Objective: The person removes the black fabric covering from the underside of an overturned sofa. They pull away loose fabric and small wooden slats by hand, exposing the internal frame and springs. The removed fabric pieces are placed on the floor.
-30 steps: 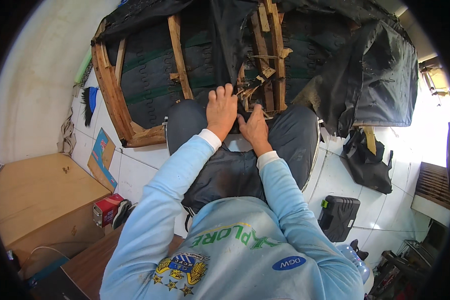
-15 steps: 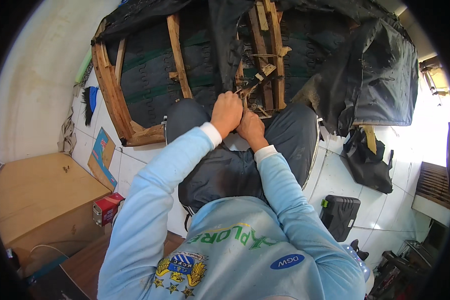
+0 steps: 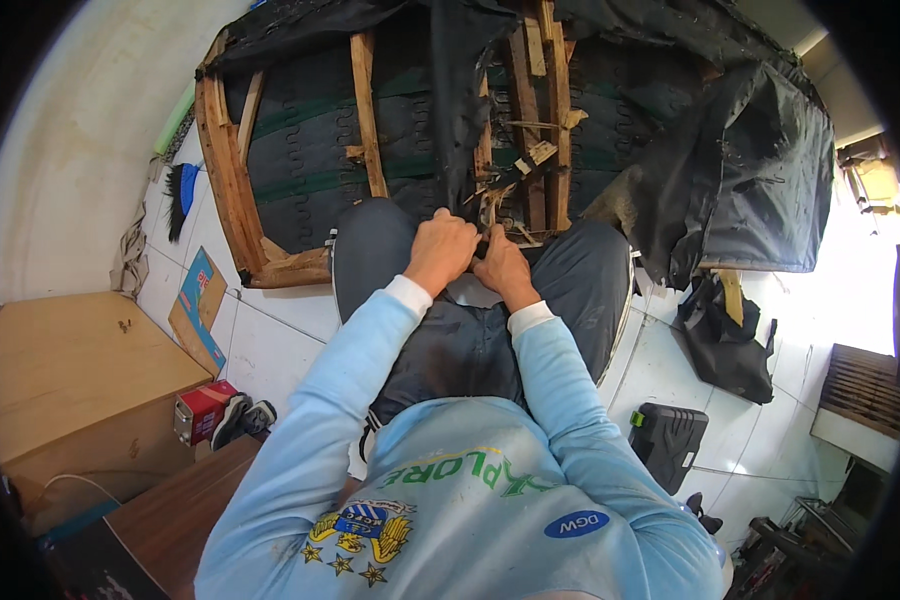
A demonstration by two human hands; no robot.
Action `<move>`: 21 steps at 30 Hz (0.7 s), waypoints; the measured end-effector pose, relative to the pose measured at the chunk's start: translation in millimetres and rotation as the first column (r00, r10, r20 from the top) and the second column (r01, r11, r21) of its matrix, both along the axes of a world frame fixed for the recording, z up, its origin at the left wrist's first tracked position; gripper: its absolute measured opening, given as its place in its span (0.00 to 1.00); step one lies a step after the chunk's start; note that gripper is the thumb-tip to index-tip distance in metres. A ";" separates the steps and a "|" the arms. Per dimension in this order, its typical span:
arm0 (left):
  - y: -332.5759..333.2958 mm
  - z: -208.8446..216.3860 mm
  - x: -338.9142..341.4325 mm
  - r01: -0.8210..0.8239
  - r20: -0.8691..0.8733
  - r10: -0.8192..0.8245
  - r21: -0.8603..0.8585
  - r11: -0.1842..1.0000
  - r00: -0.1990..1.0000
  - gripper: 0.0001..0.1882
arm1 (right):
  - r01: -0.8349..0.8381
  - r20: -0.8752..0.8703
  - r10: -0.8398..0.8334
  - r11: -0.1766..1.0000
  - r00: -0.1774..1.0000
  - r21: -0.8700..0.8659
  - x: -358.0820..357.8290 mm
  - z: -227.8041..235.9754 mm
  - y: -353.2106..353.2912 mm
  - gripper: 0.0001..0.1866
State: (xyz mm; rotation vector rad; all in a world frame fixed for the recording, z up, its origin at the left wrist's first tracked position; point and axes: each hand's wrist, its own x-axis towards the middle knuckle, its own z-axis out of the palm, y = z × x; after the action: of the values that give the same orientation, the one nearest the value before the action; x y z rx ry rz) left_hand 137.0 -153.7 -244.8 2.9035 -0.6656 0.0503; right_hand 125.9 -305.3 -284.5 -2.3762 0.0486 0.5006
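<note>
Between my knees, my left hand (image 3: 442,252) is closed at the lower end of a strip of black fabric (image 3: 453,130) that hangs down the middle of a wooden seat frame (image 3: 220,170). Close beside it, my right hand (image 3: 504,270) has its fingers curled with the thumb uppermost; what lies in its grip is hidden. Just beyond both hands, splintered wood (image 3: 535,157) and loose slivers stick out around the upright wooden bars (image 3: 560,130). Dark sheeting with wavy metal springs (image 3: 292,150) shows inside the frame.
Torn black covering (image 3: 760,170) drapes over the frame's right side. A black fabric scrap (image 3: 725,340) and a black tool case (image 3: 667,447) lie on the white tiles at right. To the left are a wooden box (image 3: 80,350), a red box (image 3: 198,412), cardboard (image 3: 198,315) and a brush (image 3: 178,200).
Both hands have come slightly down toward my body, and a small gap shows between them. The view has shifted a little; shoes now show beside the red box.
</note>
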 end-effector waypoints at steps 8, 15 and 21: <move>1.2 12.8 -19.2 -0.064 -0.059 0.067 0.051 0.997 0.996 0.08 | 0.248 0.047 -0.264 0.944 0.963 0.219 18.3 8.3 -1.0 0.33; 2.5 3.1 -23.5 -0.097 -0.001 0.097 0.044 0.994 0.995 0.07 | 0.082 -0.138 -0.092 0.994 0.986 -0.077 59.7 23.8 20.8 0.39; 12.3 31.9 -34.3 0.059 -0.154 -0.057 0.008 0.998 0.986 0.08 | -0.184 0.067 0.181 0.982 0.981 0.049 20.3 -13.1 -3.6 0.23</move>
State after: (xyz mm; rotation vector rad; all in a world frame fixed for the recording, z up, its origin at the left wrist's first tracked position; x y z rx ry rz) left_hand 102.7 -141.3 -212.9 2.8605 -0.7244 -0.1839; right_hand 146.2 -308.9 -297.5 -2.3520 -0.2106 0.5073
